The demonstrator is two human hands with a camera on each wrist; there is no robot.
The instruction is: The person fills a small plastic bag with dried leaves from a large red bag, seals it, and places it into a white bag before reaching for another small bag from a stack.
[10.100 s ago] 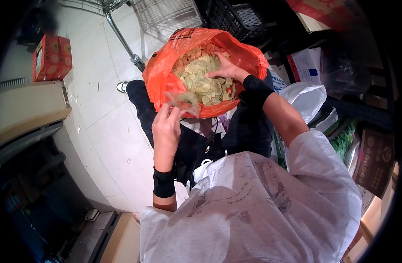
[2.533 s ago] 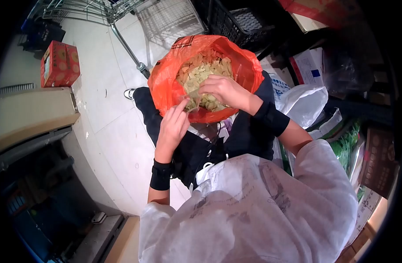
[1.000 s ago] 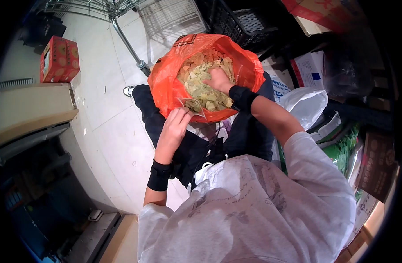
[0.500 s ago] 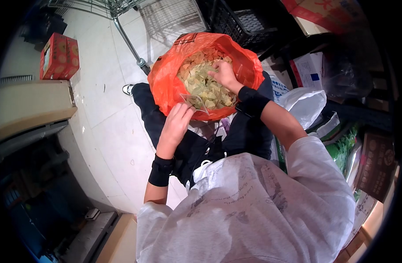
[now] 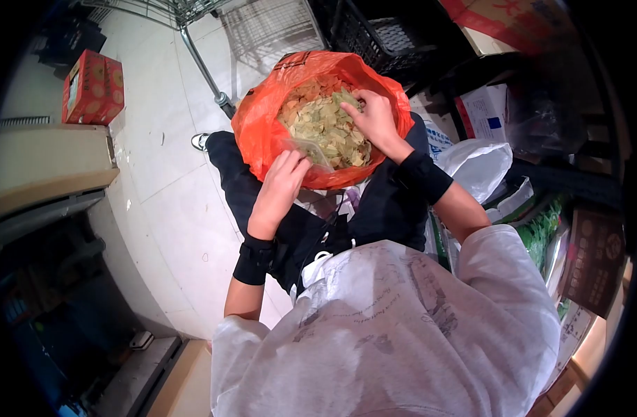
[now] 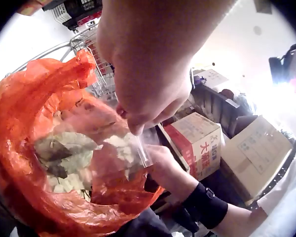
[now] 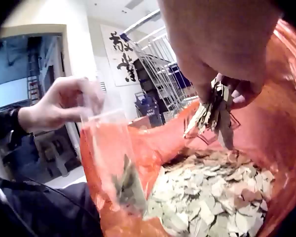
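An orange plastic bag (image 5: 252, 132) full of dry, pale green leaf pieces (image 5: 318, 121) stands between the person's legs. At its near left rim the left hand (image 5: 279, 191) pinches the top edge of a small clear bag (image 7: 108, 148), which has some leaves low inside. The right hand (image 5: 381, 121) is over the far right part of the leaves; in the right wrist view that hand (image 7: 227, 54) grips a bunch of leaves (image 7: 214, 111) above the pile. The left wrist view shows the left hand (image 6: 148, 94) above the clear bag, partly hiding the right hand.
A wire cart (image 5: 186, 48) and a black crate (image 5: 381, 42) stand beyond the orange bag. A red box (image 5: 94, 89) is at the far left. White bags (image 5: 478, 163) and a brown carton (image 5: 594, 260) lie at the right.
The right hand, reaching down into the leaves a second ago, has risen toward the right with a bunch of leaves. The left hand stays near the rim, still pinching the clear bag.
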